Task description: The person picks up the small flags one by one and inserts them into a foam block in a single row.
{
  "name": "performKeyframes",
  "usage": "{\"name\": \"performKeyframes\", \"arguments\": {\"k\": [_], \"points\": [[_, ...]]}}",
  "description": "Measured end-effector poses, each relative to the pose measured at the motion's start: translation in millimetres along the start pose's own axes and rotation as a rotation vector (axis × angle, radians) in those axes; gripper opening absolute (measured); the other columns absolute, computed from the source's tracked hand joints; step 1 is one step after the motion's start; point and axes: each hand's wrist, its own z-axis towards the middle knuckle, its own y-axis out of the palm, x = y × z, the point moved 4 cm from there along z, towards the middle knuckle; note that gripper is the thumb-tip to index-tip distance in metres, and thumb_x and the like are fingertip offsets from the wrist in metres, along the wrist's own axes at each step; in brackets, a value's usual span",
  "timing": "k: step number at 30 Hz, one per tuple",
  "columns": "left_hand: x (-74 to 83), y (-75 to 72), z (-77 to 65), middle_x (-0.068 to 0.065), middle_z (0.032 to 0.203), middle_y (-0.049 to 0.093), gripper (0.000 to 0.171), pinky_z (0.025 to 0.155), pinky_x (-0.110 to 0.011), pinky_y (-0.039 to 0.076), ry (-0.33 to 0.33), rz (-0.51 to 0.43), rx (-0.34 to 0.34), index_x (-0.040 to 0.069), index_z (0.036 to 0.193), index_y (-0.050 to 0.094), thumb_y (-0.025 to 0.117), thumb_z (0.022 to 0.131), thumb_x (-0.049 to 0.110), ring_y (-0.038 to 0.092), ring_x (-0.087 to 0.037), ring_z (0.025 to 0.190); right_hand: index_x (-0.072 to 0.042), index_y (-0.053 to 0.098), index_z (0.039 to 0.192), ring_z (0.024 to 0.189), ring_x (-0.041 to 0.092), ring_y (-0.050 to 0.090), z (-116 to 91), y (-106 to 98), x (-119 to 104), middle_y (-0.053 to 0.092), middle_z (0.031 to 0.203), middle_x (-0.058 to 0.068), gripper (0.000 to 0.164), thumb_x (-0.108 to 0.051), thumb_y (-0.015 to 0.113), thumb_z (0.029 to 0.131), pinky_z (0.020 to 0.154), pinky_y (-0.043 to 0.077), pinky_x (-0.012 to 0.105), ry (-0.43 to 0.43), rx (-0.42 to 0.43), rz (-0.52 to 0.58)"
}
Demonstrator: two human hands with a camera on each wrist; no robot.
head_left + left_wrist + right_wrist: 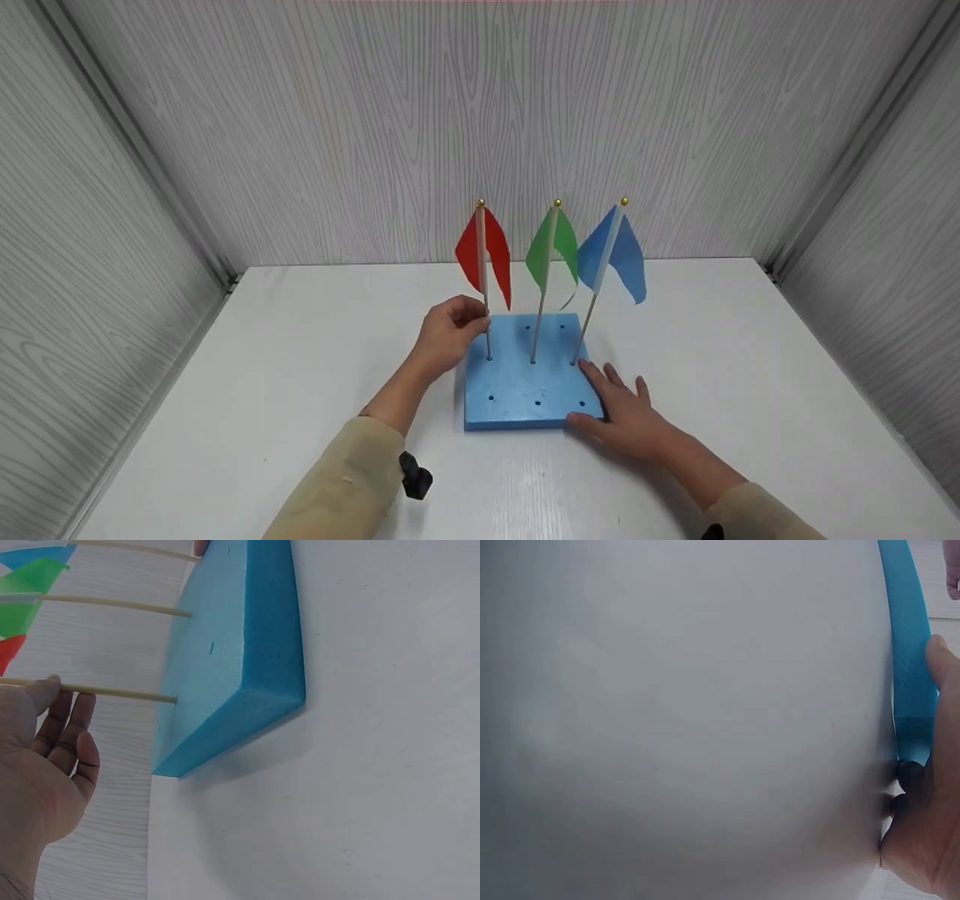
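Observation:
A light blue foam block (514, 386) with small holes lies on the white table. Three small paper flags on thin wooden sticks stand in a row of its holes: a red flag (498, 251) at the left, a green flag (565, 244) in the middle and a blue flag (628, 259) at the right, tilted rightward. My left hand (444, 337) pinches the red flag's stick (120, 692) between thumb and fingers, above the block; the stick's lower end is in the hole. My right hand (626, 412) rests along the block's right edge, fingers spread, thumb at the front corner.
Several bare holes show in the block's front and back rows. Grey wood-grain panels (375, 135) rise behind the table (315, 337) and on both sides. Gold beads top the flag sticks.

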Motion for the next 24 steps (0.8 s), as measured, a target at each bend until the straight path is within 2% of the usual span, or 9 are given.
{"name": "performKeyframes", "arguments": {"k": [9, 17, 24], "points": [[-3.1, 1.6, -0.3, -0.002, 0.111, 0.072, 0.017, 0.096, -0.034, 0.059, -0.011, 0.034, -0.004, 0.015, 0.121, 0.071, 0.069, 0.103, 0.012, 0.067, -0.023, 0.104, -0.021, 0.02, 0.171, 0.161, 0.043, 0.009, -0.4, 0.9, -1.0, 0.028, 0.172, 0.016, 0.101, -0.076, 0.058, 0.095, 0.12, -0.008, 0.074, 0.007, -0.008, -0.002], [-7.4, 0.8, -0.8, -0.002, 0.111, 0.071, 0.017, 0.096, -0.034, 0.059, -0.02, 0.015, 0.001, 0.014, 0.121, 0.071, 0.068, 0.104, 0.013, 0.068, -0.023, 0.103, -0.025, 0.018, 0.172, 0.162, 0.04, 0.007, 0.3, 1.4, -0.6, 0.026, 0.173, 0.015, 0.102, -0.078, 0.056, 0.094, 0.121, -0.009, 0.072, 0.025, -0.022, -0.009], [-9.5, 2.0, 0.9, -0.003, 0.112, 0.072, 0.02, 0.096, -0.034, 0.059, -0.031, -0.002, 0.015, 0.012, 0.124, 0.071, 0.069, 0.104, 0.014, 0.07, -0.022, 0.103, -0.022, 0.02, 0.172, 0.162, 0.041, 0.009, 1.9, 1.0, 0.7, 0.028, 0.172, 0.017, 0.103, -0.078, 0.057, 0.094, 0.121, -0.008, 0.073, 0.012, -0.007, -0.013]]}}
